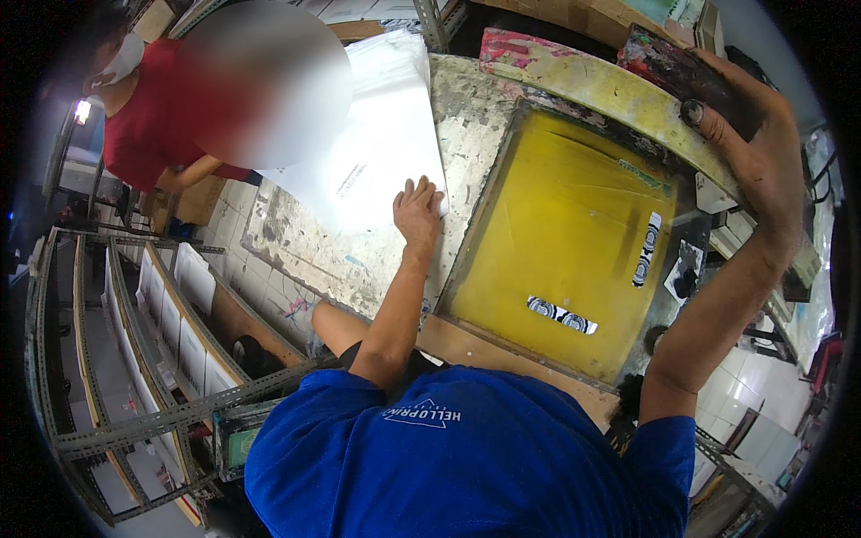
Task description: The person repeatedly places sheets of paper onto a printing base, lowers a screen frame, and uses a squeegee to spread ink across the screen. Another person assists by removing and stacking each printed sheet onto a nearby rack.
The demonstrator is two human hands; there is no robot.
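Observation:
My left hand (418, 212) rests on the near right corner of a stack of white paper sheets (386, 117), fingers spread over the top sheet, which has small faint print on it. To the right lies a screen-printing frame (560, 242) with yellow mesh, two black-and-white patterned strips and a green patch. Along its far side runs a thick wooden bar (583, 81) stained yellow and pink. At the far right my right hand (749, 134) grips a dark, red-smeared block (668, 67) on this bar, thumb on the near side; its other fingers are partly hidden.
The paper and screen are on a paint-spotted table (305, 233). A metal drying rack (161, 332) with paper on its shelves stands at the left. Beyond it, at the far left, is a person in a red shirt (143, 125). Shelving (771, 296) is close by my right arm.

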